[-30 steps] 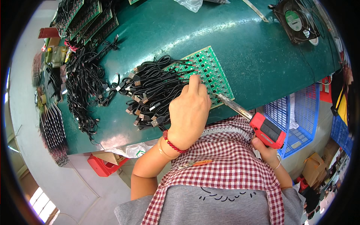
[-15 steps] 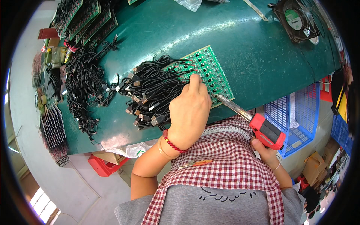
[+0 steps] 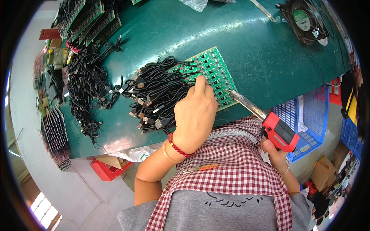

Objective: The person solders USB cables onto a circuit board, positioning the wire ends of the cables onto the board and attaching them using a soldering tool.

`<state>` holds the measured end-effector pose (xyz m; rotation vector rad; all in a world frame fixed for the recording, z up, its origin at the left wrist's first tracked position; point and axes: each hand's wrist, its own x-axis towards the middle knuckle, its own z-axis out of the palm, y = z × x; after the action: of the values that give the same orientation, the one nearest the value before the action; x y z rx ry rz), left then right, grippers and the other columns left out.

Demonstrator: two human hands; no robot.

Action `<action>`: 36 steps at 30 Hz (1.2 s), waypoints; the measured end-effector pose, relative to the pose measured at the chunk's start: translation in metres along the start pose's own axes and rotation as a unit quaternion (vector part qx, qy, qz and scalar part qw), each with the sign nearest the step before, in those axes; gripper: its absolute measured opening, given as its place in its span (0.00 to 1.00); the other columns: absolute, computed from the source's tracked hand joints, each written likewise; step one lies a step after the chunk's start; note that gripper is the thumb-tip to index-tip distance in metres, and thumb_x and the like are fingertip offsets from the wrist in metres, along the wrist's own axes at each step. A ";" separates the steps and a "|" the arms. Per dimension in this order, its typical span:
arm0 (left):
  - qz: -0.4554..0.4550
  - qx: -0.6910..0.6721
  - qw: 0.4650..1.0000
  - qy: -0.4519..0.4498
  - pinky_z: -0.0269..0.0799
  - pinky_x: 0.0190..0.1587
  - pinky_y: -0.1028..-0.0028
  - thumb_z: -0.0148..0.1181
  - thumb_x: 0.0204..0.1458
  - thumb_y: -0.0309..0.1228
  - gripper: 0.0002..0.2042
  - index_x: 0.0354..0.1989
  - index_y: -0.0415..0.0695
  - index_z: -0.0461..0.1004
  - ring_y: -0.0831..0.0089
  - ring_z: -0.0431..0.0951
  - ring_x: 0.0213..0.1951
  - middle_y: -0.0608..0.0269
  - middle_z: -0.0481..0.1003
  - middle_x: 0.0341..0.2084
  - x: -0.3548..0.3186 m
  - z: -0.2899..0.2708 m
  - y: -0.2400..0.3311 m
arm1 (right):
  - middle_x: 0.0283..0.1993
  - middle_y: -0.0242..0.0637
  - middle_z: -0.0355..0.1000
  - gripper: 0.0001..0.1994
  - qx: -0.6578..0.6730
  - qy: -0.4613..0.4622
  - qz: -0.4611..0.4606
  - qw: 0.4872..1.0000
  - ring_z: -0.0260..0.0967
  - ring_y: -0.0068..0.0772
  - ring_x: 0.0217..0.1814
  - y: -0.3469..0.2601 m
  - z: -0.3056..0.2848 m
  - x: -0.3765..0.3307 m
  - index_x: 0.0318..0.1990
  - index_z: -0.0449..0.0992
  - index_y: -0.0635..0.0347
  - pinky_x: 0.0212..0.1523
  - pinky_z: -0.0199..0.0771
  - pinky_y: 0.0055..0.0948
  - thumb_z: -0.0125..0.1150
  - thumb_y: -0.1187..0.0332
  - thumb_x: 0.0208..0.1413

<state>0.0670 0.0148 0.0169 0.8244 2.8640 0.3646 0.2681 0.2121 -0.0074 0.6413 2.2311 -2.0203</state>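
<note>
A green circuit board [image 3: 221, 73] lies on the table, with a thick bundle of black USB cables [image 3: 154, 90] reaching its left part; red wire ends show at the board. My left hand [image 3: 196, 111] is over the board's lower left, fingers pinched together and pointing down at it. What the fingertips hold is hidden under the hand. In my right hand [image 3: 274, 152] is the red and black handle of a soldering iron [image 3: 279, 131]. Its metal shaft slants up and left, and the tip is at the board's lower right part, just right of my left fingers.
More black cables [image 3: 86, 84] lie heaped to the left. Boards with cables [image 3: 90, 25] are stacked at the far left. A black fan [image 3: 304, 21] stands at the far right, and a metal strip [image 3: 263, 9] lies near it. Below the table edge is a blue basket [image 3: 314, 119].
The soldering iron's tip has moved up and slightly right along the board; its handle and my right hand have shifted right. My left hand has stayed nearly in place.
</note>
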 end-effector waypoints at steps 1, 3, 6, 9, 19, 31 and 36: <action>-0.003 -0.005 1.000 0.001 0.71 0.25 0.69 0.59 0.45 0.27 0.06 0.29 0.39 0.71 0.68 0.77 0.30 0.64 0.68 0.39 0.000 0.000 0.000 | 0.21 0.33 0.65 0.09 -0.007 0.008 -0.005 1.000 0.61 0.23 0.22 0.003 0.000 0.000 0.38 0.69 0.67 0.25 0.64 0.25 0.57 0.69 0.57; -0.006 -0.009 1.000 0.002 0.71 0.25 0.69 0.59 0.45 0.27 0.06 0.29 0.39 0.71 0.68 0.77 0.30 0.63 0.68 0.39 0.000 0.000 0.000 | 0.20 0.33 0.64 0.10 -0.013 0.016 -0.011 1.000 0.60 0.23 0.21 0.002 0.000 0.002 0.37 0.69 0.67 0.24 0.63 0.25 0.56 0.68 0.57; -0.005 0.010 1.000 -0.005 0.71 0.25 0.69 0.59 0.46 0.28 0.06 0.29 0.39 0.71 0.67 0.77 0.30 0.63 0.68 0.39 0.000 0.001 0.001 | 0.20 0.33 0.64 0.10 0.018 0.008 0.004 1.000 0.60 0.24 0.21 -0.004 0.002 0.005 0.38 0.68 0.67 0.25 0.63 0.26 0.57 0.68 0.57; -0.005 0.011 1.000 -0.003 0.71 0.25 0.69 0.59 0.46 0.28 0.07 0.30 0.39 0.71 0.67 0.77 0.29 0.63 0.69 0.39 0.002 0.001 0.002 | 0.20 0.34 0.63 0.11 0.019 0.020 0.008 1.000 0.60 0.24 0.20 0.005 -0.001 0.002 0.39 0.68 0.67 0.24 0.63 0.26 0.57 0.67 0.57; 0.096 0.080 0.992 0.008 0.72 0.31 0.73 0.60 0.45 0.28 0.07 0.30 0.41 0.70 0.69 0.72 0.36 0.62 0.70 0.39 -0.003 -0.001 -0.004 | 0.20 0.33 0.59 0.14 0.163 0.234 -0.255 0.924 0.54 0.22 0.19 -0.053 -0.050 0.059 0.51 0.63 0.67 0.21 0.60 0.25 0.48 0.68 0.61; 0.197 0.081 0.975 -0.058 0.38 0.67 0.47 0.45 0.54 0.54 0.33 0.63 0.44 0.59 0.62 0.56 0.66 0.59 0.59 0.63 -0.018 -0.011 -0.025 | 0.18 0.28 0.63 0.09 0.097 0.446 -0.202 0.866 0.57 0.16 0.14 -0.066 -0.132 0.163 0.33 0.72 0.62 0.15 0.59 0.19 0.64 0.67 0.54; 0.249 -0.076 0.963 0.064 0.45 0.66 0.47 0.59 0.49 0.35 0.24 0.55 0.43 0.67 0.61 0.68 0.58 0.57 0.69 0.54 -0.018 -0.033 -0.033 | 0.19 0.26 0.63 0.09 0.057 0.451 -0.096 0.885 0.56 0.15 0.15 -0.061 -0.161 0.169 0.39 0.74 0.62 0.15 0.57 0.17 0.64 0.69 0.54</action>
<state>0.0586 -0.0282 0.0408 1.5363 2.6560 0.7048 0.1301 0.4079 0.0179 1.7381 2.6907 -2.2383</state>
